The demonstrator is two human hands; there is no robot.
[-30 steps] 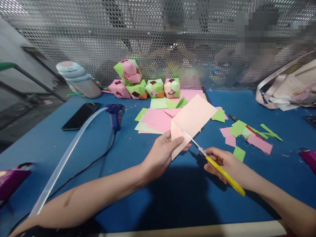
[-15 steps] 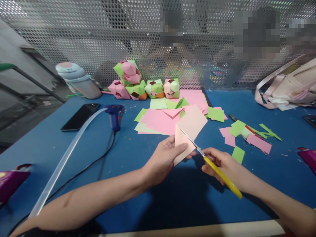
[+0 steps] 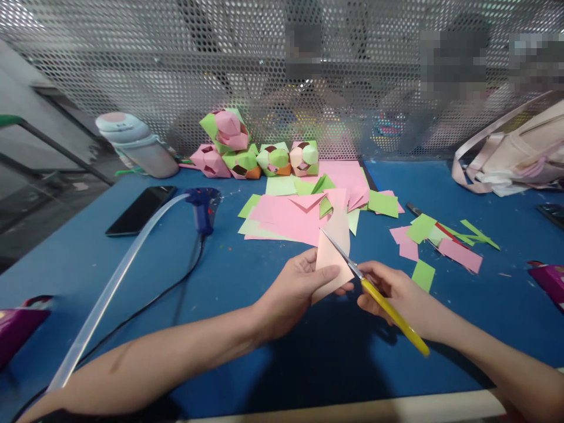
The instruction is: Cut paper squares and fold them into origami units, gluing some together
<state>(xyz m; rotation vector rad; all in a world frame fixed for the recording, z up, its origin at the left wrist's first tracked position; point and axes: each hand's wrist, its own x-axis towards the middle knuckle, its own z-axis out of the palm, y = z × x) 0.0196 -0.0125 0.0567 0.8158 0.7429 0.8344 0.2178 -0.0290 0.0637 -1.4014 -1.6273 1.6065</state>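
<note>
My left hand [image 3: 304,288] pinches the near end of a pale pink sheet of paper [image 3: 332,252], thumb on top and fingers beneath. My right hand [image 3: 392,291] is closed round the yellow handles of a pair of scissors [image 3: 390,311]. The metal blades lie slantwise across the paper, their tips near its left edge; they look nearly closed. Beyond the hands lies a stack of pink and green paper [image 3: 282,217], partly hidden by the held sheet. Folded pink and green paper balls [image 3: 275,160] stand in a row behind it, one atop two others.
Left of the paper are a blue glue gun [image 3: 203,211] with a clear glue stick and black cord, a phone [image 3: 141,210] and a bottle [image 3: 138,147]. Green and pink scraps [image 3: 423,229] lie at right. A pale bag [image 3: 520,147] leans against the perforated metal screen [image 3: 176,70].
The far part of the pale pink sheet, which stuck out to the upper right past the blades, now bends and stands narrower. Both hands stay nearly in place, still holding paper and scissors.
</note>
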